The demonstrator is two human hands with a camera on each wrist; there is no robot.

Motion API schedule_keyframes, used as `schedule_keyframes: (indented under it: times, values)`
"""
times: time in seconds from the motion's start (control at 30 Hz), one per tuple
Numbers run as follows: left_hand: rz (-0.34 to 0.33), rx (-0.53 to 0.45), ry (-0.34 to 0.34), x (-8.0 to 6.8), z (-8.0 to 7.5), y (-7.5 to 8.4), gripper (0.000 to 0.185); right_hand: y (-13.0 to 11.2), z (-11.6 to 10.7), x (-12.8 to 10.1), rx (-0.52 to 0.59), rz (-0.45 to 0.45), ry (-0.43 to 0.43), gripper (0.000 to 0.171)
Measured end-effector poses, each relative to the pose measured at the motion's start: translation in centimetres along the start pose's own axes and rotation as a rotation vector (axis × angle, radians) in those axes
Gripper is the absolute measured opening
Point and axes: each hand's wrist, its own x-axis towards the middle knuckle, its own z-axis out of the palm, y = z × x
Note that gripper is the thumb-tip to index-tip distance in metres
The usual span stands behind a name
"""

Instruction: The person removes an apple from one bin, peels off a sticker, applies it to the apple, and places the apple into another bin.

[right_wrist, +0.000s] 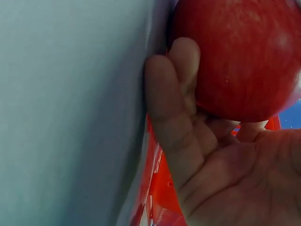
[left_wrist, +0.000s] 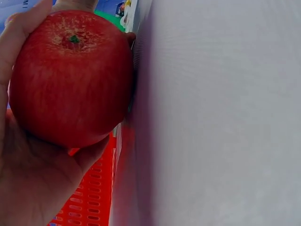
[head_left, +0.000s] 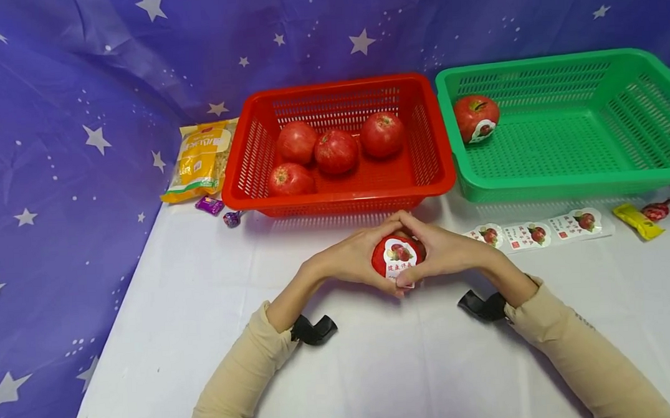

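Note:
A red apple [head_left: 379,258] with a white label [head_left: 400,253] on its top side is held between both hands, over the white table in front of the red basket. My left hand [head_left: 353,257] curves round its left side. From the right, my right hand [head_left: 446,251] grips it, thumb at the label's lower edge. In the left wrist view the apple [left_wrist: 70,89] shows its blossom end above the palm. Beside the apple [right_wrist: 240,61] in the right wrist view, two fingers stand out.
Several apples [head_left: 335,151] lie in a red basket [head_left: 340,198]. A labelled apple [head_left: 476,117] sits in the green basket [head_left: 569,179]. Below it lies a label strip [head_left: 529,235]. Candies [head_left: 639,220] are at right; a yellow snack bag [head_left: 200,159] and purple candy [head_left: 209,205] at left.

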Motion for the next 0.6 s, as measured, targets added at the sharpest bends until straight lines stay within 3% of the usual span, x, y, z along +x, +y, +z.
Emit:
schedule_keyframes:
  times: [0.13, 0.4, 0.6]
  values:
    - [-0.006, 0.0, -0.018, -0.2, 0.1, 0.0, 0.102, -0.3, 0.4, -0.1, -0.024, 0.007, 0.018, 0.079]
    - [0.036, 0.09, -0.056, 0.2, 0.2, 1.5, 0.064, -0.6, 0.3, -0.3, -0.108, -0.002, -0.013, 0.105]
    - [-0.045, 0.085, -0.003, 0.1, 0.5, 1.5, 0.046, -0.1, 0.1, -0.4, -0.203, -0.018, -0.041, 0.113]
